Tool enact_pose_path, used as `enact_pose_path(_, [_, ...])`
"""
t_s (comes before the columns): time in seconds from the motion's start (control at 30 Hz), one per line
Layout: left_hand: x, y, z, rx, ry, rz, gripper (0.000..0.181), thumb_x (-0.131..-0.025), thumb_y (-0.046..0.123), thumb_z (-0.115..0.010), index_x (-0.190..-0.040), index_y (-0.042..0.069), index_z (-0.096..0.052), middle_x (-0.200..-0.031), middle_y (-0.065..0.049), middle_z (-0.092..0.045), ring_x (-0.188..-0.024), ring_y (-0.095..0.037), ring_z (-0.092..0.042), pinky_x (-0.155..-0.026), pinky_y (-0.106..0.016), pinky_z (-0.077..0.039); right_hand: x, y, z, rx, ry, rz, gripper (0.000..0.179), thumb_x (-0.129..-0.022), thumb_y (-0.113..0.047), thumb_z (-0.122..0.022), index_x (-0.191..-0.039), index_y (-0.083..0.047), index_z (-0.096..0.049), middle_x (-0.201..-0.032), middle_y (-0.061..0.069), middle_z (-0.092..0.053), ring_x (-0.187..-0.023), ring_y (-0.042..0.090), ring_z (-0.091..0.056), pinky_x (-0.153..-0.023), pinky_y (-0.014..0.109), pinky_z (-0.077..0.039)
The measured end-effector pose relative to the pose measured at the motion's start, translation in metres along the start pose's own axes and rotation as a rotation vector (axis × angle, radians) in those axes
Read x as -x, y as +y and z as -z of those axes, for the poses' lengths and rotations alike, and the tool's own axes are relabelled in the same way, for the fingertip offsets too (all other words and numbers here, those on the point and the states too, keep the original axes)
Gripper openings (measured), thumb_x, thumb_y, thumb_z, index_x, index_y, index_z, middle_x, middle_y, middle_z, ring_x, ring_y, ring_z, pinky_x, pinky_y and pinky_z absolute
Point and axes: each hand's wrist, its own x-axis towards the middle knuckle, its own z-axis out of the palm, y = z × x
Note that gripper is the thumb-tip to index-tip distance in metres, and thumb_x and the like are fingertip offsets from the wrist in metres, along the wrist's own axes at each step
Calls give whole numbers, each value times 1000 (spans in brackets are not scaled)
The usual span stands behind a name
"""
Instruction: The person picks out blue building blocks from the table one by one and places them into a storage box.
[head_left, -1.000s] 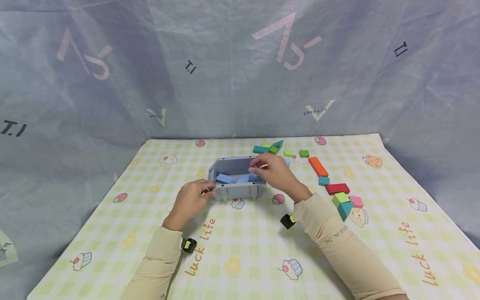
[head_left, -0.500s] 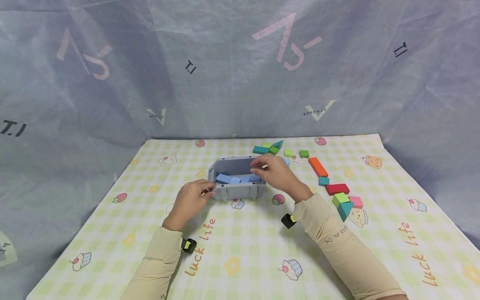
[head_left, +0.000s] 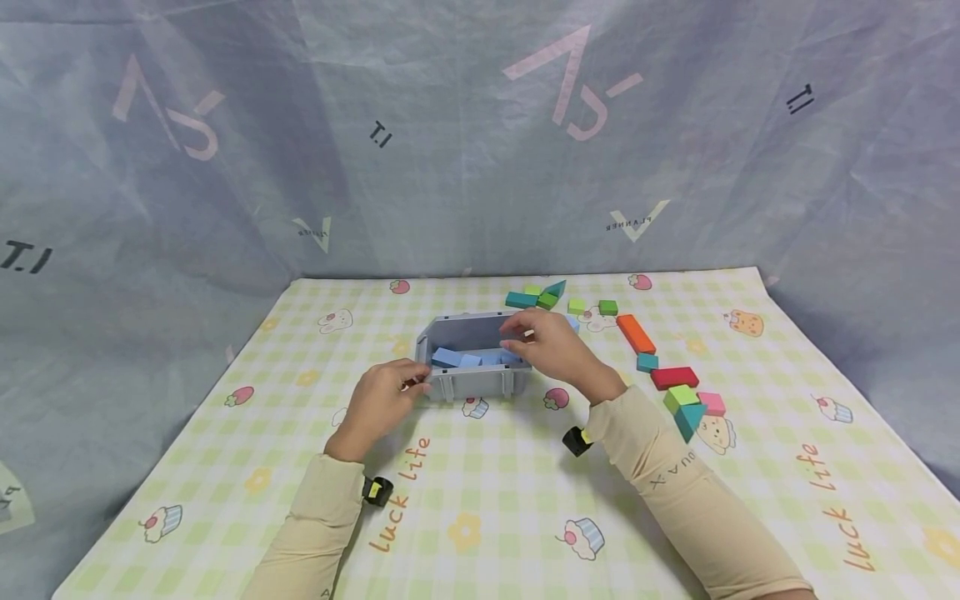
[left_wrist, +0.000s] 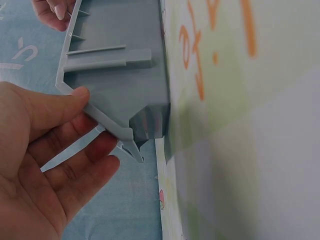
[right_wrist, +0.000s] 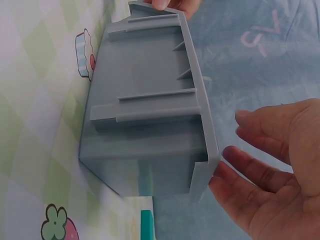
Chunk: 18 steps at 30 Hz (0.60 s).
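A grey plastic bin [head_left: 476, 385] stands on the table with several light blue blocks [head_left: 447, 358] inside. My left hand [head_left: 382, 402] pinches its rim at the left front corner; in the left wrist view the thumb lies on one side of the rim and fingers curl behind it. Over the bin's right end is my right hand [head_left: 553, 348], fingers relaxed and apart. The right wrist view shows nothing between the thumb and fingers of this right hand [right_wrist: 272, 165], with some fingertips right at the bin's rim. The hand hides part of the bin's right side.
Right of the bin lie an orange block [head_left: 636, 334], a red block [head_left: 675, 378], a pink block [head_left: 711, 404] and a teal triangle [head_left: 690, 422]. Green and teal blocks [head_left: 522, 299] lie behind. A light blue block [head_left: 573, 323] shows past the right hand. A checked cloth [head_left: 480, 500] covers the table.
A light blue block at my right fingertips has dropped into the bin, and the blocks inside lie differently. The right hand stays above the bin; the left hand has not moved.
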Motion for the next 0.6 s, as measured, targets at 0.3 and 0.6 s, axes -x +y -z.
enact_pose_path(0.3, [0, 0, 0, -5, 2, -7, 12, -86, 10, -79, -98, 12, -79, -95, 3, -73, -74, -11, -63, -67, -33, -51, 0, 6, 10, -27, 53, 24, 24, -95, -13, -68, -118, -6, -68, -118, 12, -65, -112, 30, -62, -93, 45, -53])
enact_pose_path(0.6, [0, -1, 0, -3, 0, -6, 15, -87, 11, -78, -101, 12, -79, -99, 2, -74, -78, -14, -66, -68, -34, -52, -5, 39, 24, 103, 221, -36, 29, -94, -9, -69, -123, -5, -65, -124, 14, -59, -112, 29, -59, -93, 46, -53])
